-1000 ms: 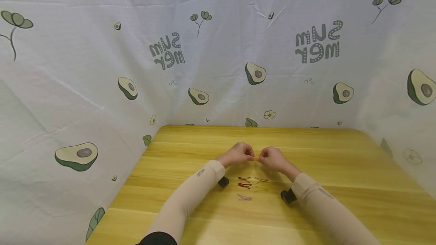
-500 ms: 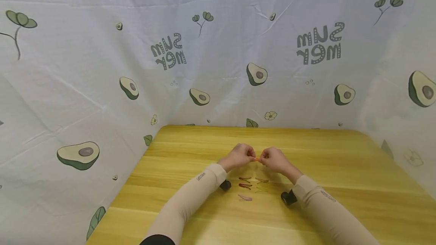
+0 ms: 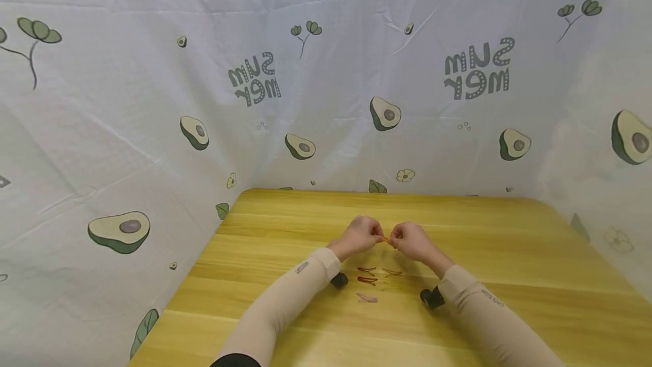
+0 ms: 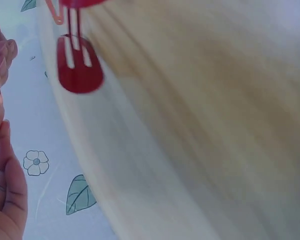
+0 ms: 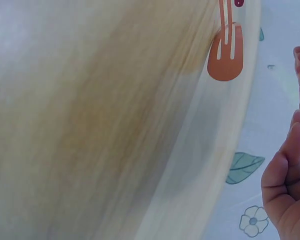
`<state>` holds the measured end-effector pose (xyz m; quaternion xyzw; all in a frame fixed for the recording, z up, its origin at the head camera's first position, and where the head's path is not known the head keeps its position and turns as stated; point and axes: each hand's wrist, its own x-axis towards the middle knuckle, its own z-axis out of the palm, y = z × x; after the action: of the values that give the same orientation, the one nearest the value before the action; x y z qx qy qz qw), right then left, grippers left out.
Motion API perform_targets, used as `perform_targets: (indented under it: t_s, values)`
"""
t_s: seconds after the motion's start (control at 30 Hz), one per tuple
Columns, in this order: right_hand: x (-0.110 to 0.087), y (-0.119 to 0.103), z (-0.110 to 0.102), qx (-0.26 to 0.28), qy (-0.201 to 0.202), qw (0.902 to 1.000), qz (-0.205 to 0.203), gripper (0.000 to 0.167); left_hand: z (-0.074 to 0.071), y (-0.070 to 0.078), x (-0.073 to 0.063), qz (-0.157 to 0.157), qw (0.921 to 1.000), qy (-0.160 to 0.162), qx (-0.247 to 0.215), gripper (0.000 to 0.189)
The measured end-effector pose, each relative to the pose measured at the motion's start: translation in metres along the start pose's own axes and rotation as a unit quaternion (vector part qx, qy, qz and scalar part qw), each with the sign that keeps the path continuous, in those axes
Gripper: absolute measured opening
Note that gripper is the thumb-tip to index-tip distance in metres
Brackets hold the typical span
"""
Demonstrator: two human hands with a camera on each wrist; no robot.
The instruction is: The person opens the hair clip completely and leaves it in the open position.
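Note:
Over the far middle of the table, my left hand (image 3: 360, 235) and right hand (image 3: 411, 239) face each other. Between their fingertips they pinch a small orange hair clip (image 3: 385, 240), one hand at each end. Fingers cover most of it. Nearer on the table lie several hair clips: a dark red one (image 3: 367, 270), a red one (image 3: 367, 280), a pink one (image 3: 367, 299), an orange-brown one (image 3: 392, 272) and a pale yellow one (image 3: 391, 284). A red clip (image 4: 81, 80) shows close up in the left wrist view, and an orange clip (image 5: 226, 67) in the right wrist view.
The wooden table (image 3: 285, 214) ends at a white curtain (image 3: 326, 89) printed with avocados, behind and to the left. Black wrist cameras (image 3: 432, 298) hang under both sleeves, either side of the clips.
The head view has shifted slightly. Both hands stay together on the orange clip, which is tilted a little more, with slightly more of it showing between the fingertips.

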<state>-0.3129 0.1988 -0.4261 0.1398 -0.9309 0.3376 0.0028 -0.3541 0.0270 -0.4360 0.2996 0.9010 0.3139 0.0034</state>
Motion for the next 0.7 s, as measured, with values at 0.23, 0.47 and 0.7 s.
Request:
perform_targets:
  t_s: [0.23, 0.47, 0.7]
  values:
    - [-0.002, -0.001, 0.0, 0.012, 0.0, 0.9999, 0.008, 0.017, -0.003, -0.003, -0.007, 0.015, 0.9998, -0.001, -0.013, 0.008]
    - [-0.007, -0.003, -0.001, 0.022, -0.004, 0.9997, -0.005, 0.013, -0.005, -0.002, -0.014, 0.019, 0.9996, -0.007, -0.021, 0.008]
    - [-0.013, -0.002, -0.007, 0.041, -0.027, 0.9987, -0.015, 0.01, -0.007, 0.001, -0.022, 0.032, 0.9989, 0.002, -0.035, 0.007]
